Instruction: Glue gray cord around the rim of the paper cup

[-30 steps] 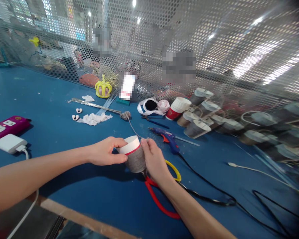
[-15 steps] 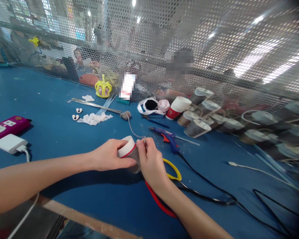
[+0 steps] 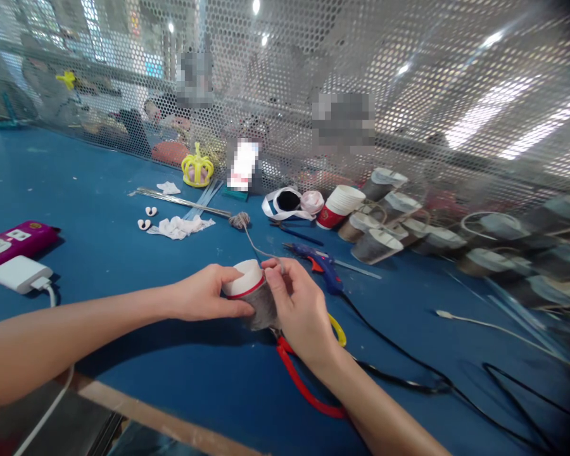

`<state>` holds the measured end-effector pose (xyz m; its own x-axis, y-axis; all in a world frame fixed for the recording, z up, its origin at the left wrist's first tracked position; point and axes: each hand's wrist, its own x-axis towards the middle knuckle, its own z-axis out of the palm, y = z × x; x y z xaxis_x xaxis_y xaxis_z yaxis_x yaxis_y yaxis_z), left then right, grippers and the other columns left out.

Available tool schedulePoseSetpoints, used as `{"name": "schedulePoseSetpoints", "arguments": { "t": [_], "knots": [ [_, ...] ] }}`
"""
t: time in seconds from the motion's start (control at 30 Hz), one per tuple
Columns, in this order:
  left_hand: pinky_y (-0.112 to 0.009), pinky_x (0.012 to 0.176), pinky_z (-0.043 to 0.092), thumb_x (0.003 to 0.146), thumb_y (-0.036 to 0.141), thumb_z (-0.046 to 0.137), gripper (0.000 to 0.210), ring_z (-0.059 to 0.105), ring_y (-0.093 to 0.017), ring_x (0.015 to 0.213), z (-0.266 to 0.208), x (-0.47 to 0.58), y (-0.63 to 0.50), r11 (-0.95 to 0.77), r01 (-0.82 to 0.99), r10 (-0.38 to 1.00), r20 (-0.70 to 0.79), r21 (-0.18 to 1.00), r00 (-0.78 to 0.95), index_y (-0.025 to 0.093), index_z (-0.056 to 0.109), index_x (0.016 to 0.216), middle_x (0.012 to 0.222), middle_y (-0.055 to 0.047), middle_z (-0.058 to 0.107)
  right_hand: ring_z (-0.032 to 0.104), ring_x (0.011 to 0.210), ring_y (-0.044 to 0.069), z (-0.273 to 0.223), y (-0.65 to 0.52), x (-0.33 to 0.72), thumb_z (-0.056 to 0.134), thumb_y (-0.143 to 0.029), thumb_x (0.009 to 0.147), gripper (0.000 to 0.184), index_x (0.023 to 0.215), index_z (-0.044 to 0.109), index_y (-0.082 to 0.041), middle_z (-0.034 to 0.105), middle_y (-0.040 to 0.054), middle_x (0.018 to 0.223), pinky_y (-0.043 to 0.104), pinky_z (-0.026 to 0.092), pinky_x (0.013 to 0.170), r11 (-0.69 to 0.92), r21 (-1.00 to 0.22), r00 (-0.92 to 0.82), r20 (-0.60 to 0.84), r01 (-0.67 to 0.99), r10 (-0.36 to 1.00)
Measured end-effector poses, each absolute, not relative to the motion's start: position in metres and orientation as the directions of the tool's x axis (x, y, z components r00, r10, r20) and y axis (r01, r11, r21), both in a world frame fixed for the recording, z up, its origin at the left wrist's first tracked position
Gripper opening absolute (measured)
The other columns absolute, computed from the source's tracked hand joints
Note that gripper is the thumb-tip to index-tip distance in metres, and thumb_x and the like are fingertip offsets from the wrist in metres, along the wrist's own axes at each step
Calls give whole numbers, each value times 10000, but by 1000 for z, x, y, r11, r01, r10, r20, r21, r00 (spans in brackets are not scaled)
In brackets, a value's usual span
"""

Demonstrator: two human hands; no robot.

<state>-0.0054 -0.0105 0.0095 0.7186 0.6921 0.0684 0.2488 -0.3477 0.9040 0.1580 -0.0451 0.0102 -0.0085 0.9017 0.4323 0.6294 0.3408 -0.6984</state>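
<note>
My left hand [image 3: 213, 292] is closed round a paper cup [image 3: 260, 305], tilted on its side. Grey yarn covers much of the cup, leaving a white band and a red line bare at one end. At the cup's other side, my right hand [image 3: 300, 304] pinches the grey yarn [image 3: 253, 242], which runs back to a small ball of yarn [image 3: 239, 220]. Beneath my right wrist lies a pair of pliers [image 3: 308, 392] with one red and one yellow handle, partly hidden by the hand.
A blue glue gun [image 3: 330, 272] with its black cord lies to the right. Stacked paper cups [image 3: 341, 206] and several yarn-wrapped cups [image 3: 377, 245] stand behind it. A yellow crown [image 3: 197, 168] and metal wires [image 3: 185, 201] are at the back. A purple device [image 3: 23, 240] sits left, a mesh screen behind.
My right hand has moved slightly right and away from the cup, drawing the yarn with it. More of the cup's grey side and the red handle now shows.
</note>
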Motion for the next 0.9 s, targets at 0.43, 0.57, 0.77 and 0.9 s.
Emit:
{"name": "schedulePoseSetpoints", "arguments": {
  "t": [0.43,0.57,0.77,0.9],
  "knots": [
    [-199,637,420,668,240,568,191,509,-122,667,10,-3,-11,-406,275,721,121,871,682,90,579,786,727,-7,573,595,662,174,1,-44,154,309,-323,860,169,768,387,-205,618,67,771,276,436,568,315,-523,-25,487,792,873],
    [-204,641,420,697,232,517,160,501,-119,670,12,-3,-14,-363,225,738,132,904,661,95,566,763,706,0,562,609,684,183,-1,-43,154,314,-311,857,157,771,393,-205,615,93,844,276,447,552,374,-352,-100,600,858,794],
    [-225,642,419,713,240,470,201,480,-117,649,10,-3,-12,-302,212,742,90,929,664,83,569,791,690,-4,539,589,638,172,-6,-45,151,313,-285,862,153,800,418,-192,605,93,835,277,439,519,414,-231,-190,628,880,755],
    [-229,669,418,704,236,473,200,483,-121,671,9,-4,-9,-289,194,733,86,938,675,83,571,790,700,-1,537,582,754,165,-1,-45,152,363,-260,846,112,771,423,-202,588,81,895,283,448,628,443,-354,-168,595,824,786]
  ]
}}
